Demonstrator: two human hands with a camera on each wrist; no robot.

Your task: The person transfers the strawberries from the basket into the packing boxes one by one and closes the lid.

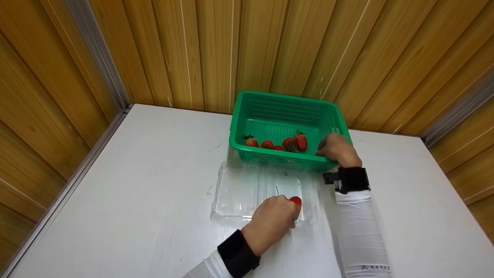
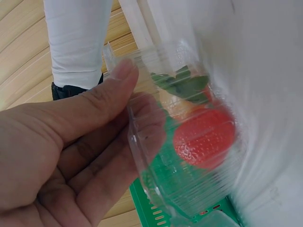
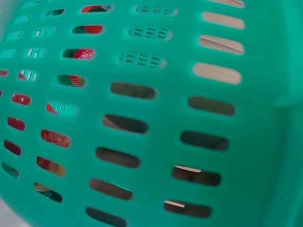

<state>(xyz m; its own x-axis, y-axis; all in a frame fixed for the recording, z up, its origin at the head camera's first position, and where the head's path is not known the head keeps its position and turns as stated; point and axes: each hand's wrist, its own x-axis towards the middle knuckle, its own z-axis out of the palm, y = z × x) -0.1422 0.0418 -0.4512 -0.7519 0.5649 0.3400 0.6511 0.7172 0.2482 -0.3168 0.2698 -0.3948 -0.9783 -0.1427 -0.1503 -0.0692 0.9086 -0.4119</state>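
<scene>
My left hand [image 1: 273, 218] [image 2: 71, 142] pinches the near wall of a clear plastic container [image 1: 235, 191] [image 2: 187, 189] between thumb and fingers. Just beyond the knuckles a red strawberry [image 1: 295, 201] [image 2: 204, 137] lies in the container, seen through its wall in the left wrist view, with green leaves beside it. My right hand [image 1: 337, 150] reaches over the front right corner of a green basket [image 1: 285, 153] [image 3: 156, 113], fingers bent down inside. The basket wall hides the fingertips, and what they hold cannot be told. Several strawberries [image 1: 300, 142] lie along the basket's front.
The basket stands at the back of the white table [image 1: 166, 173], against a wood-panelled wall [image 1: 216, 50]. The container lies directly in front of it. A metal strip [image 1: 83, 168] runs along the table's left edge.
</scene>
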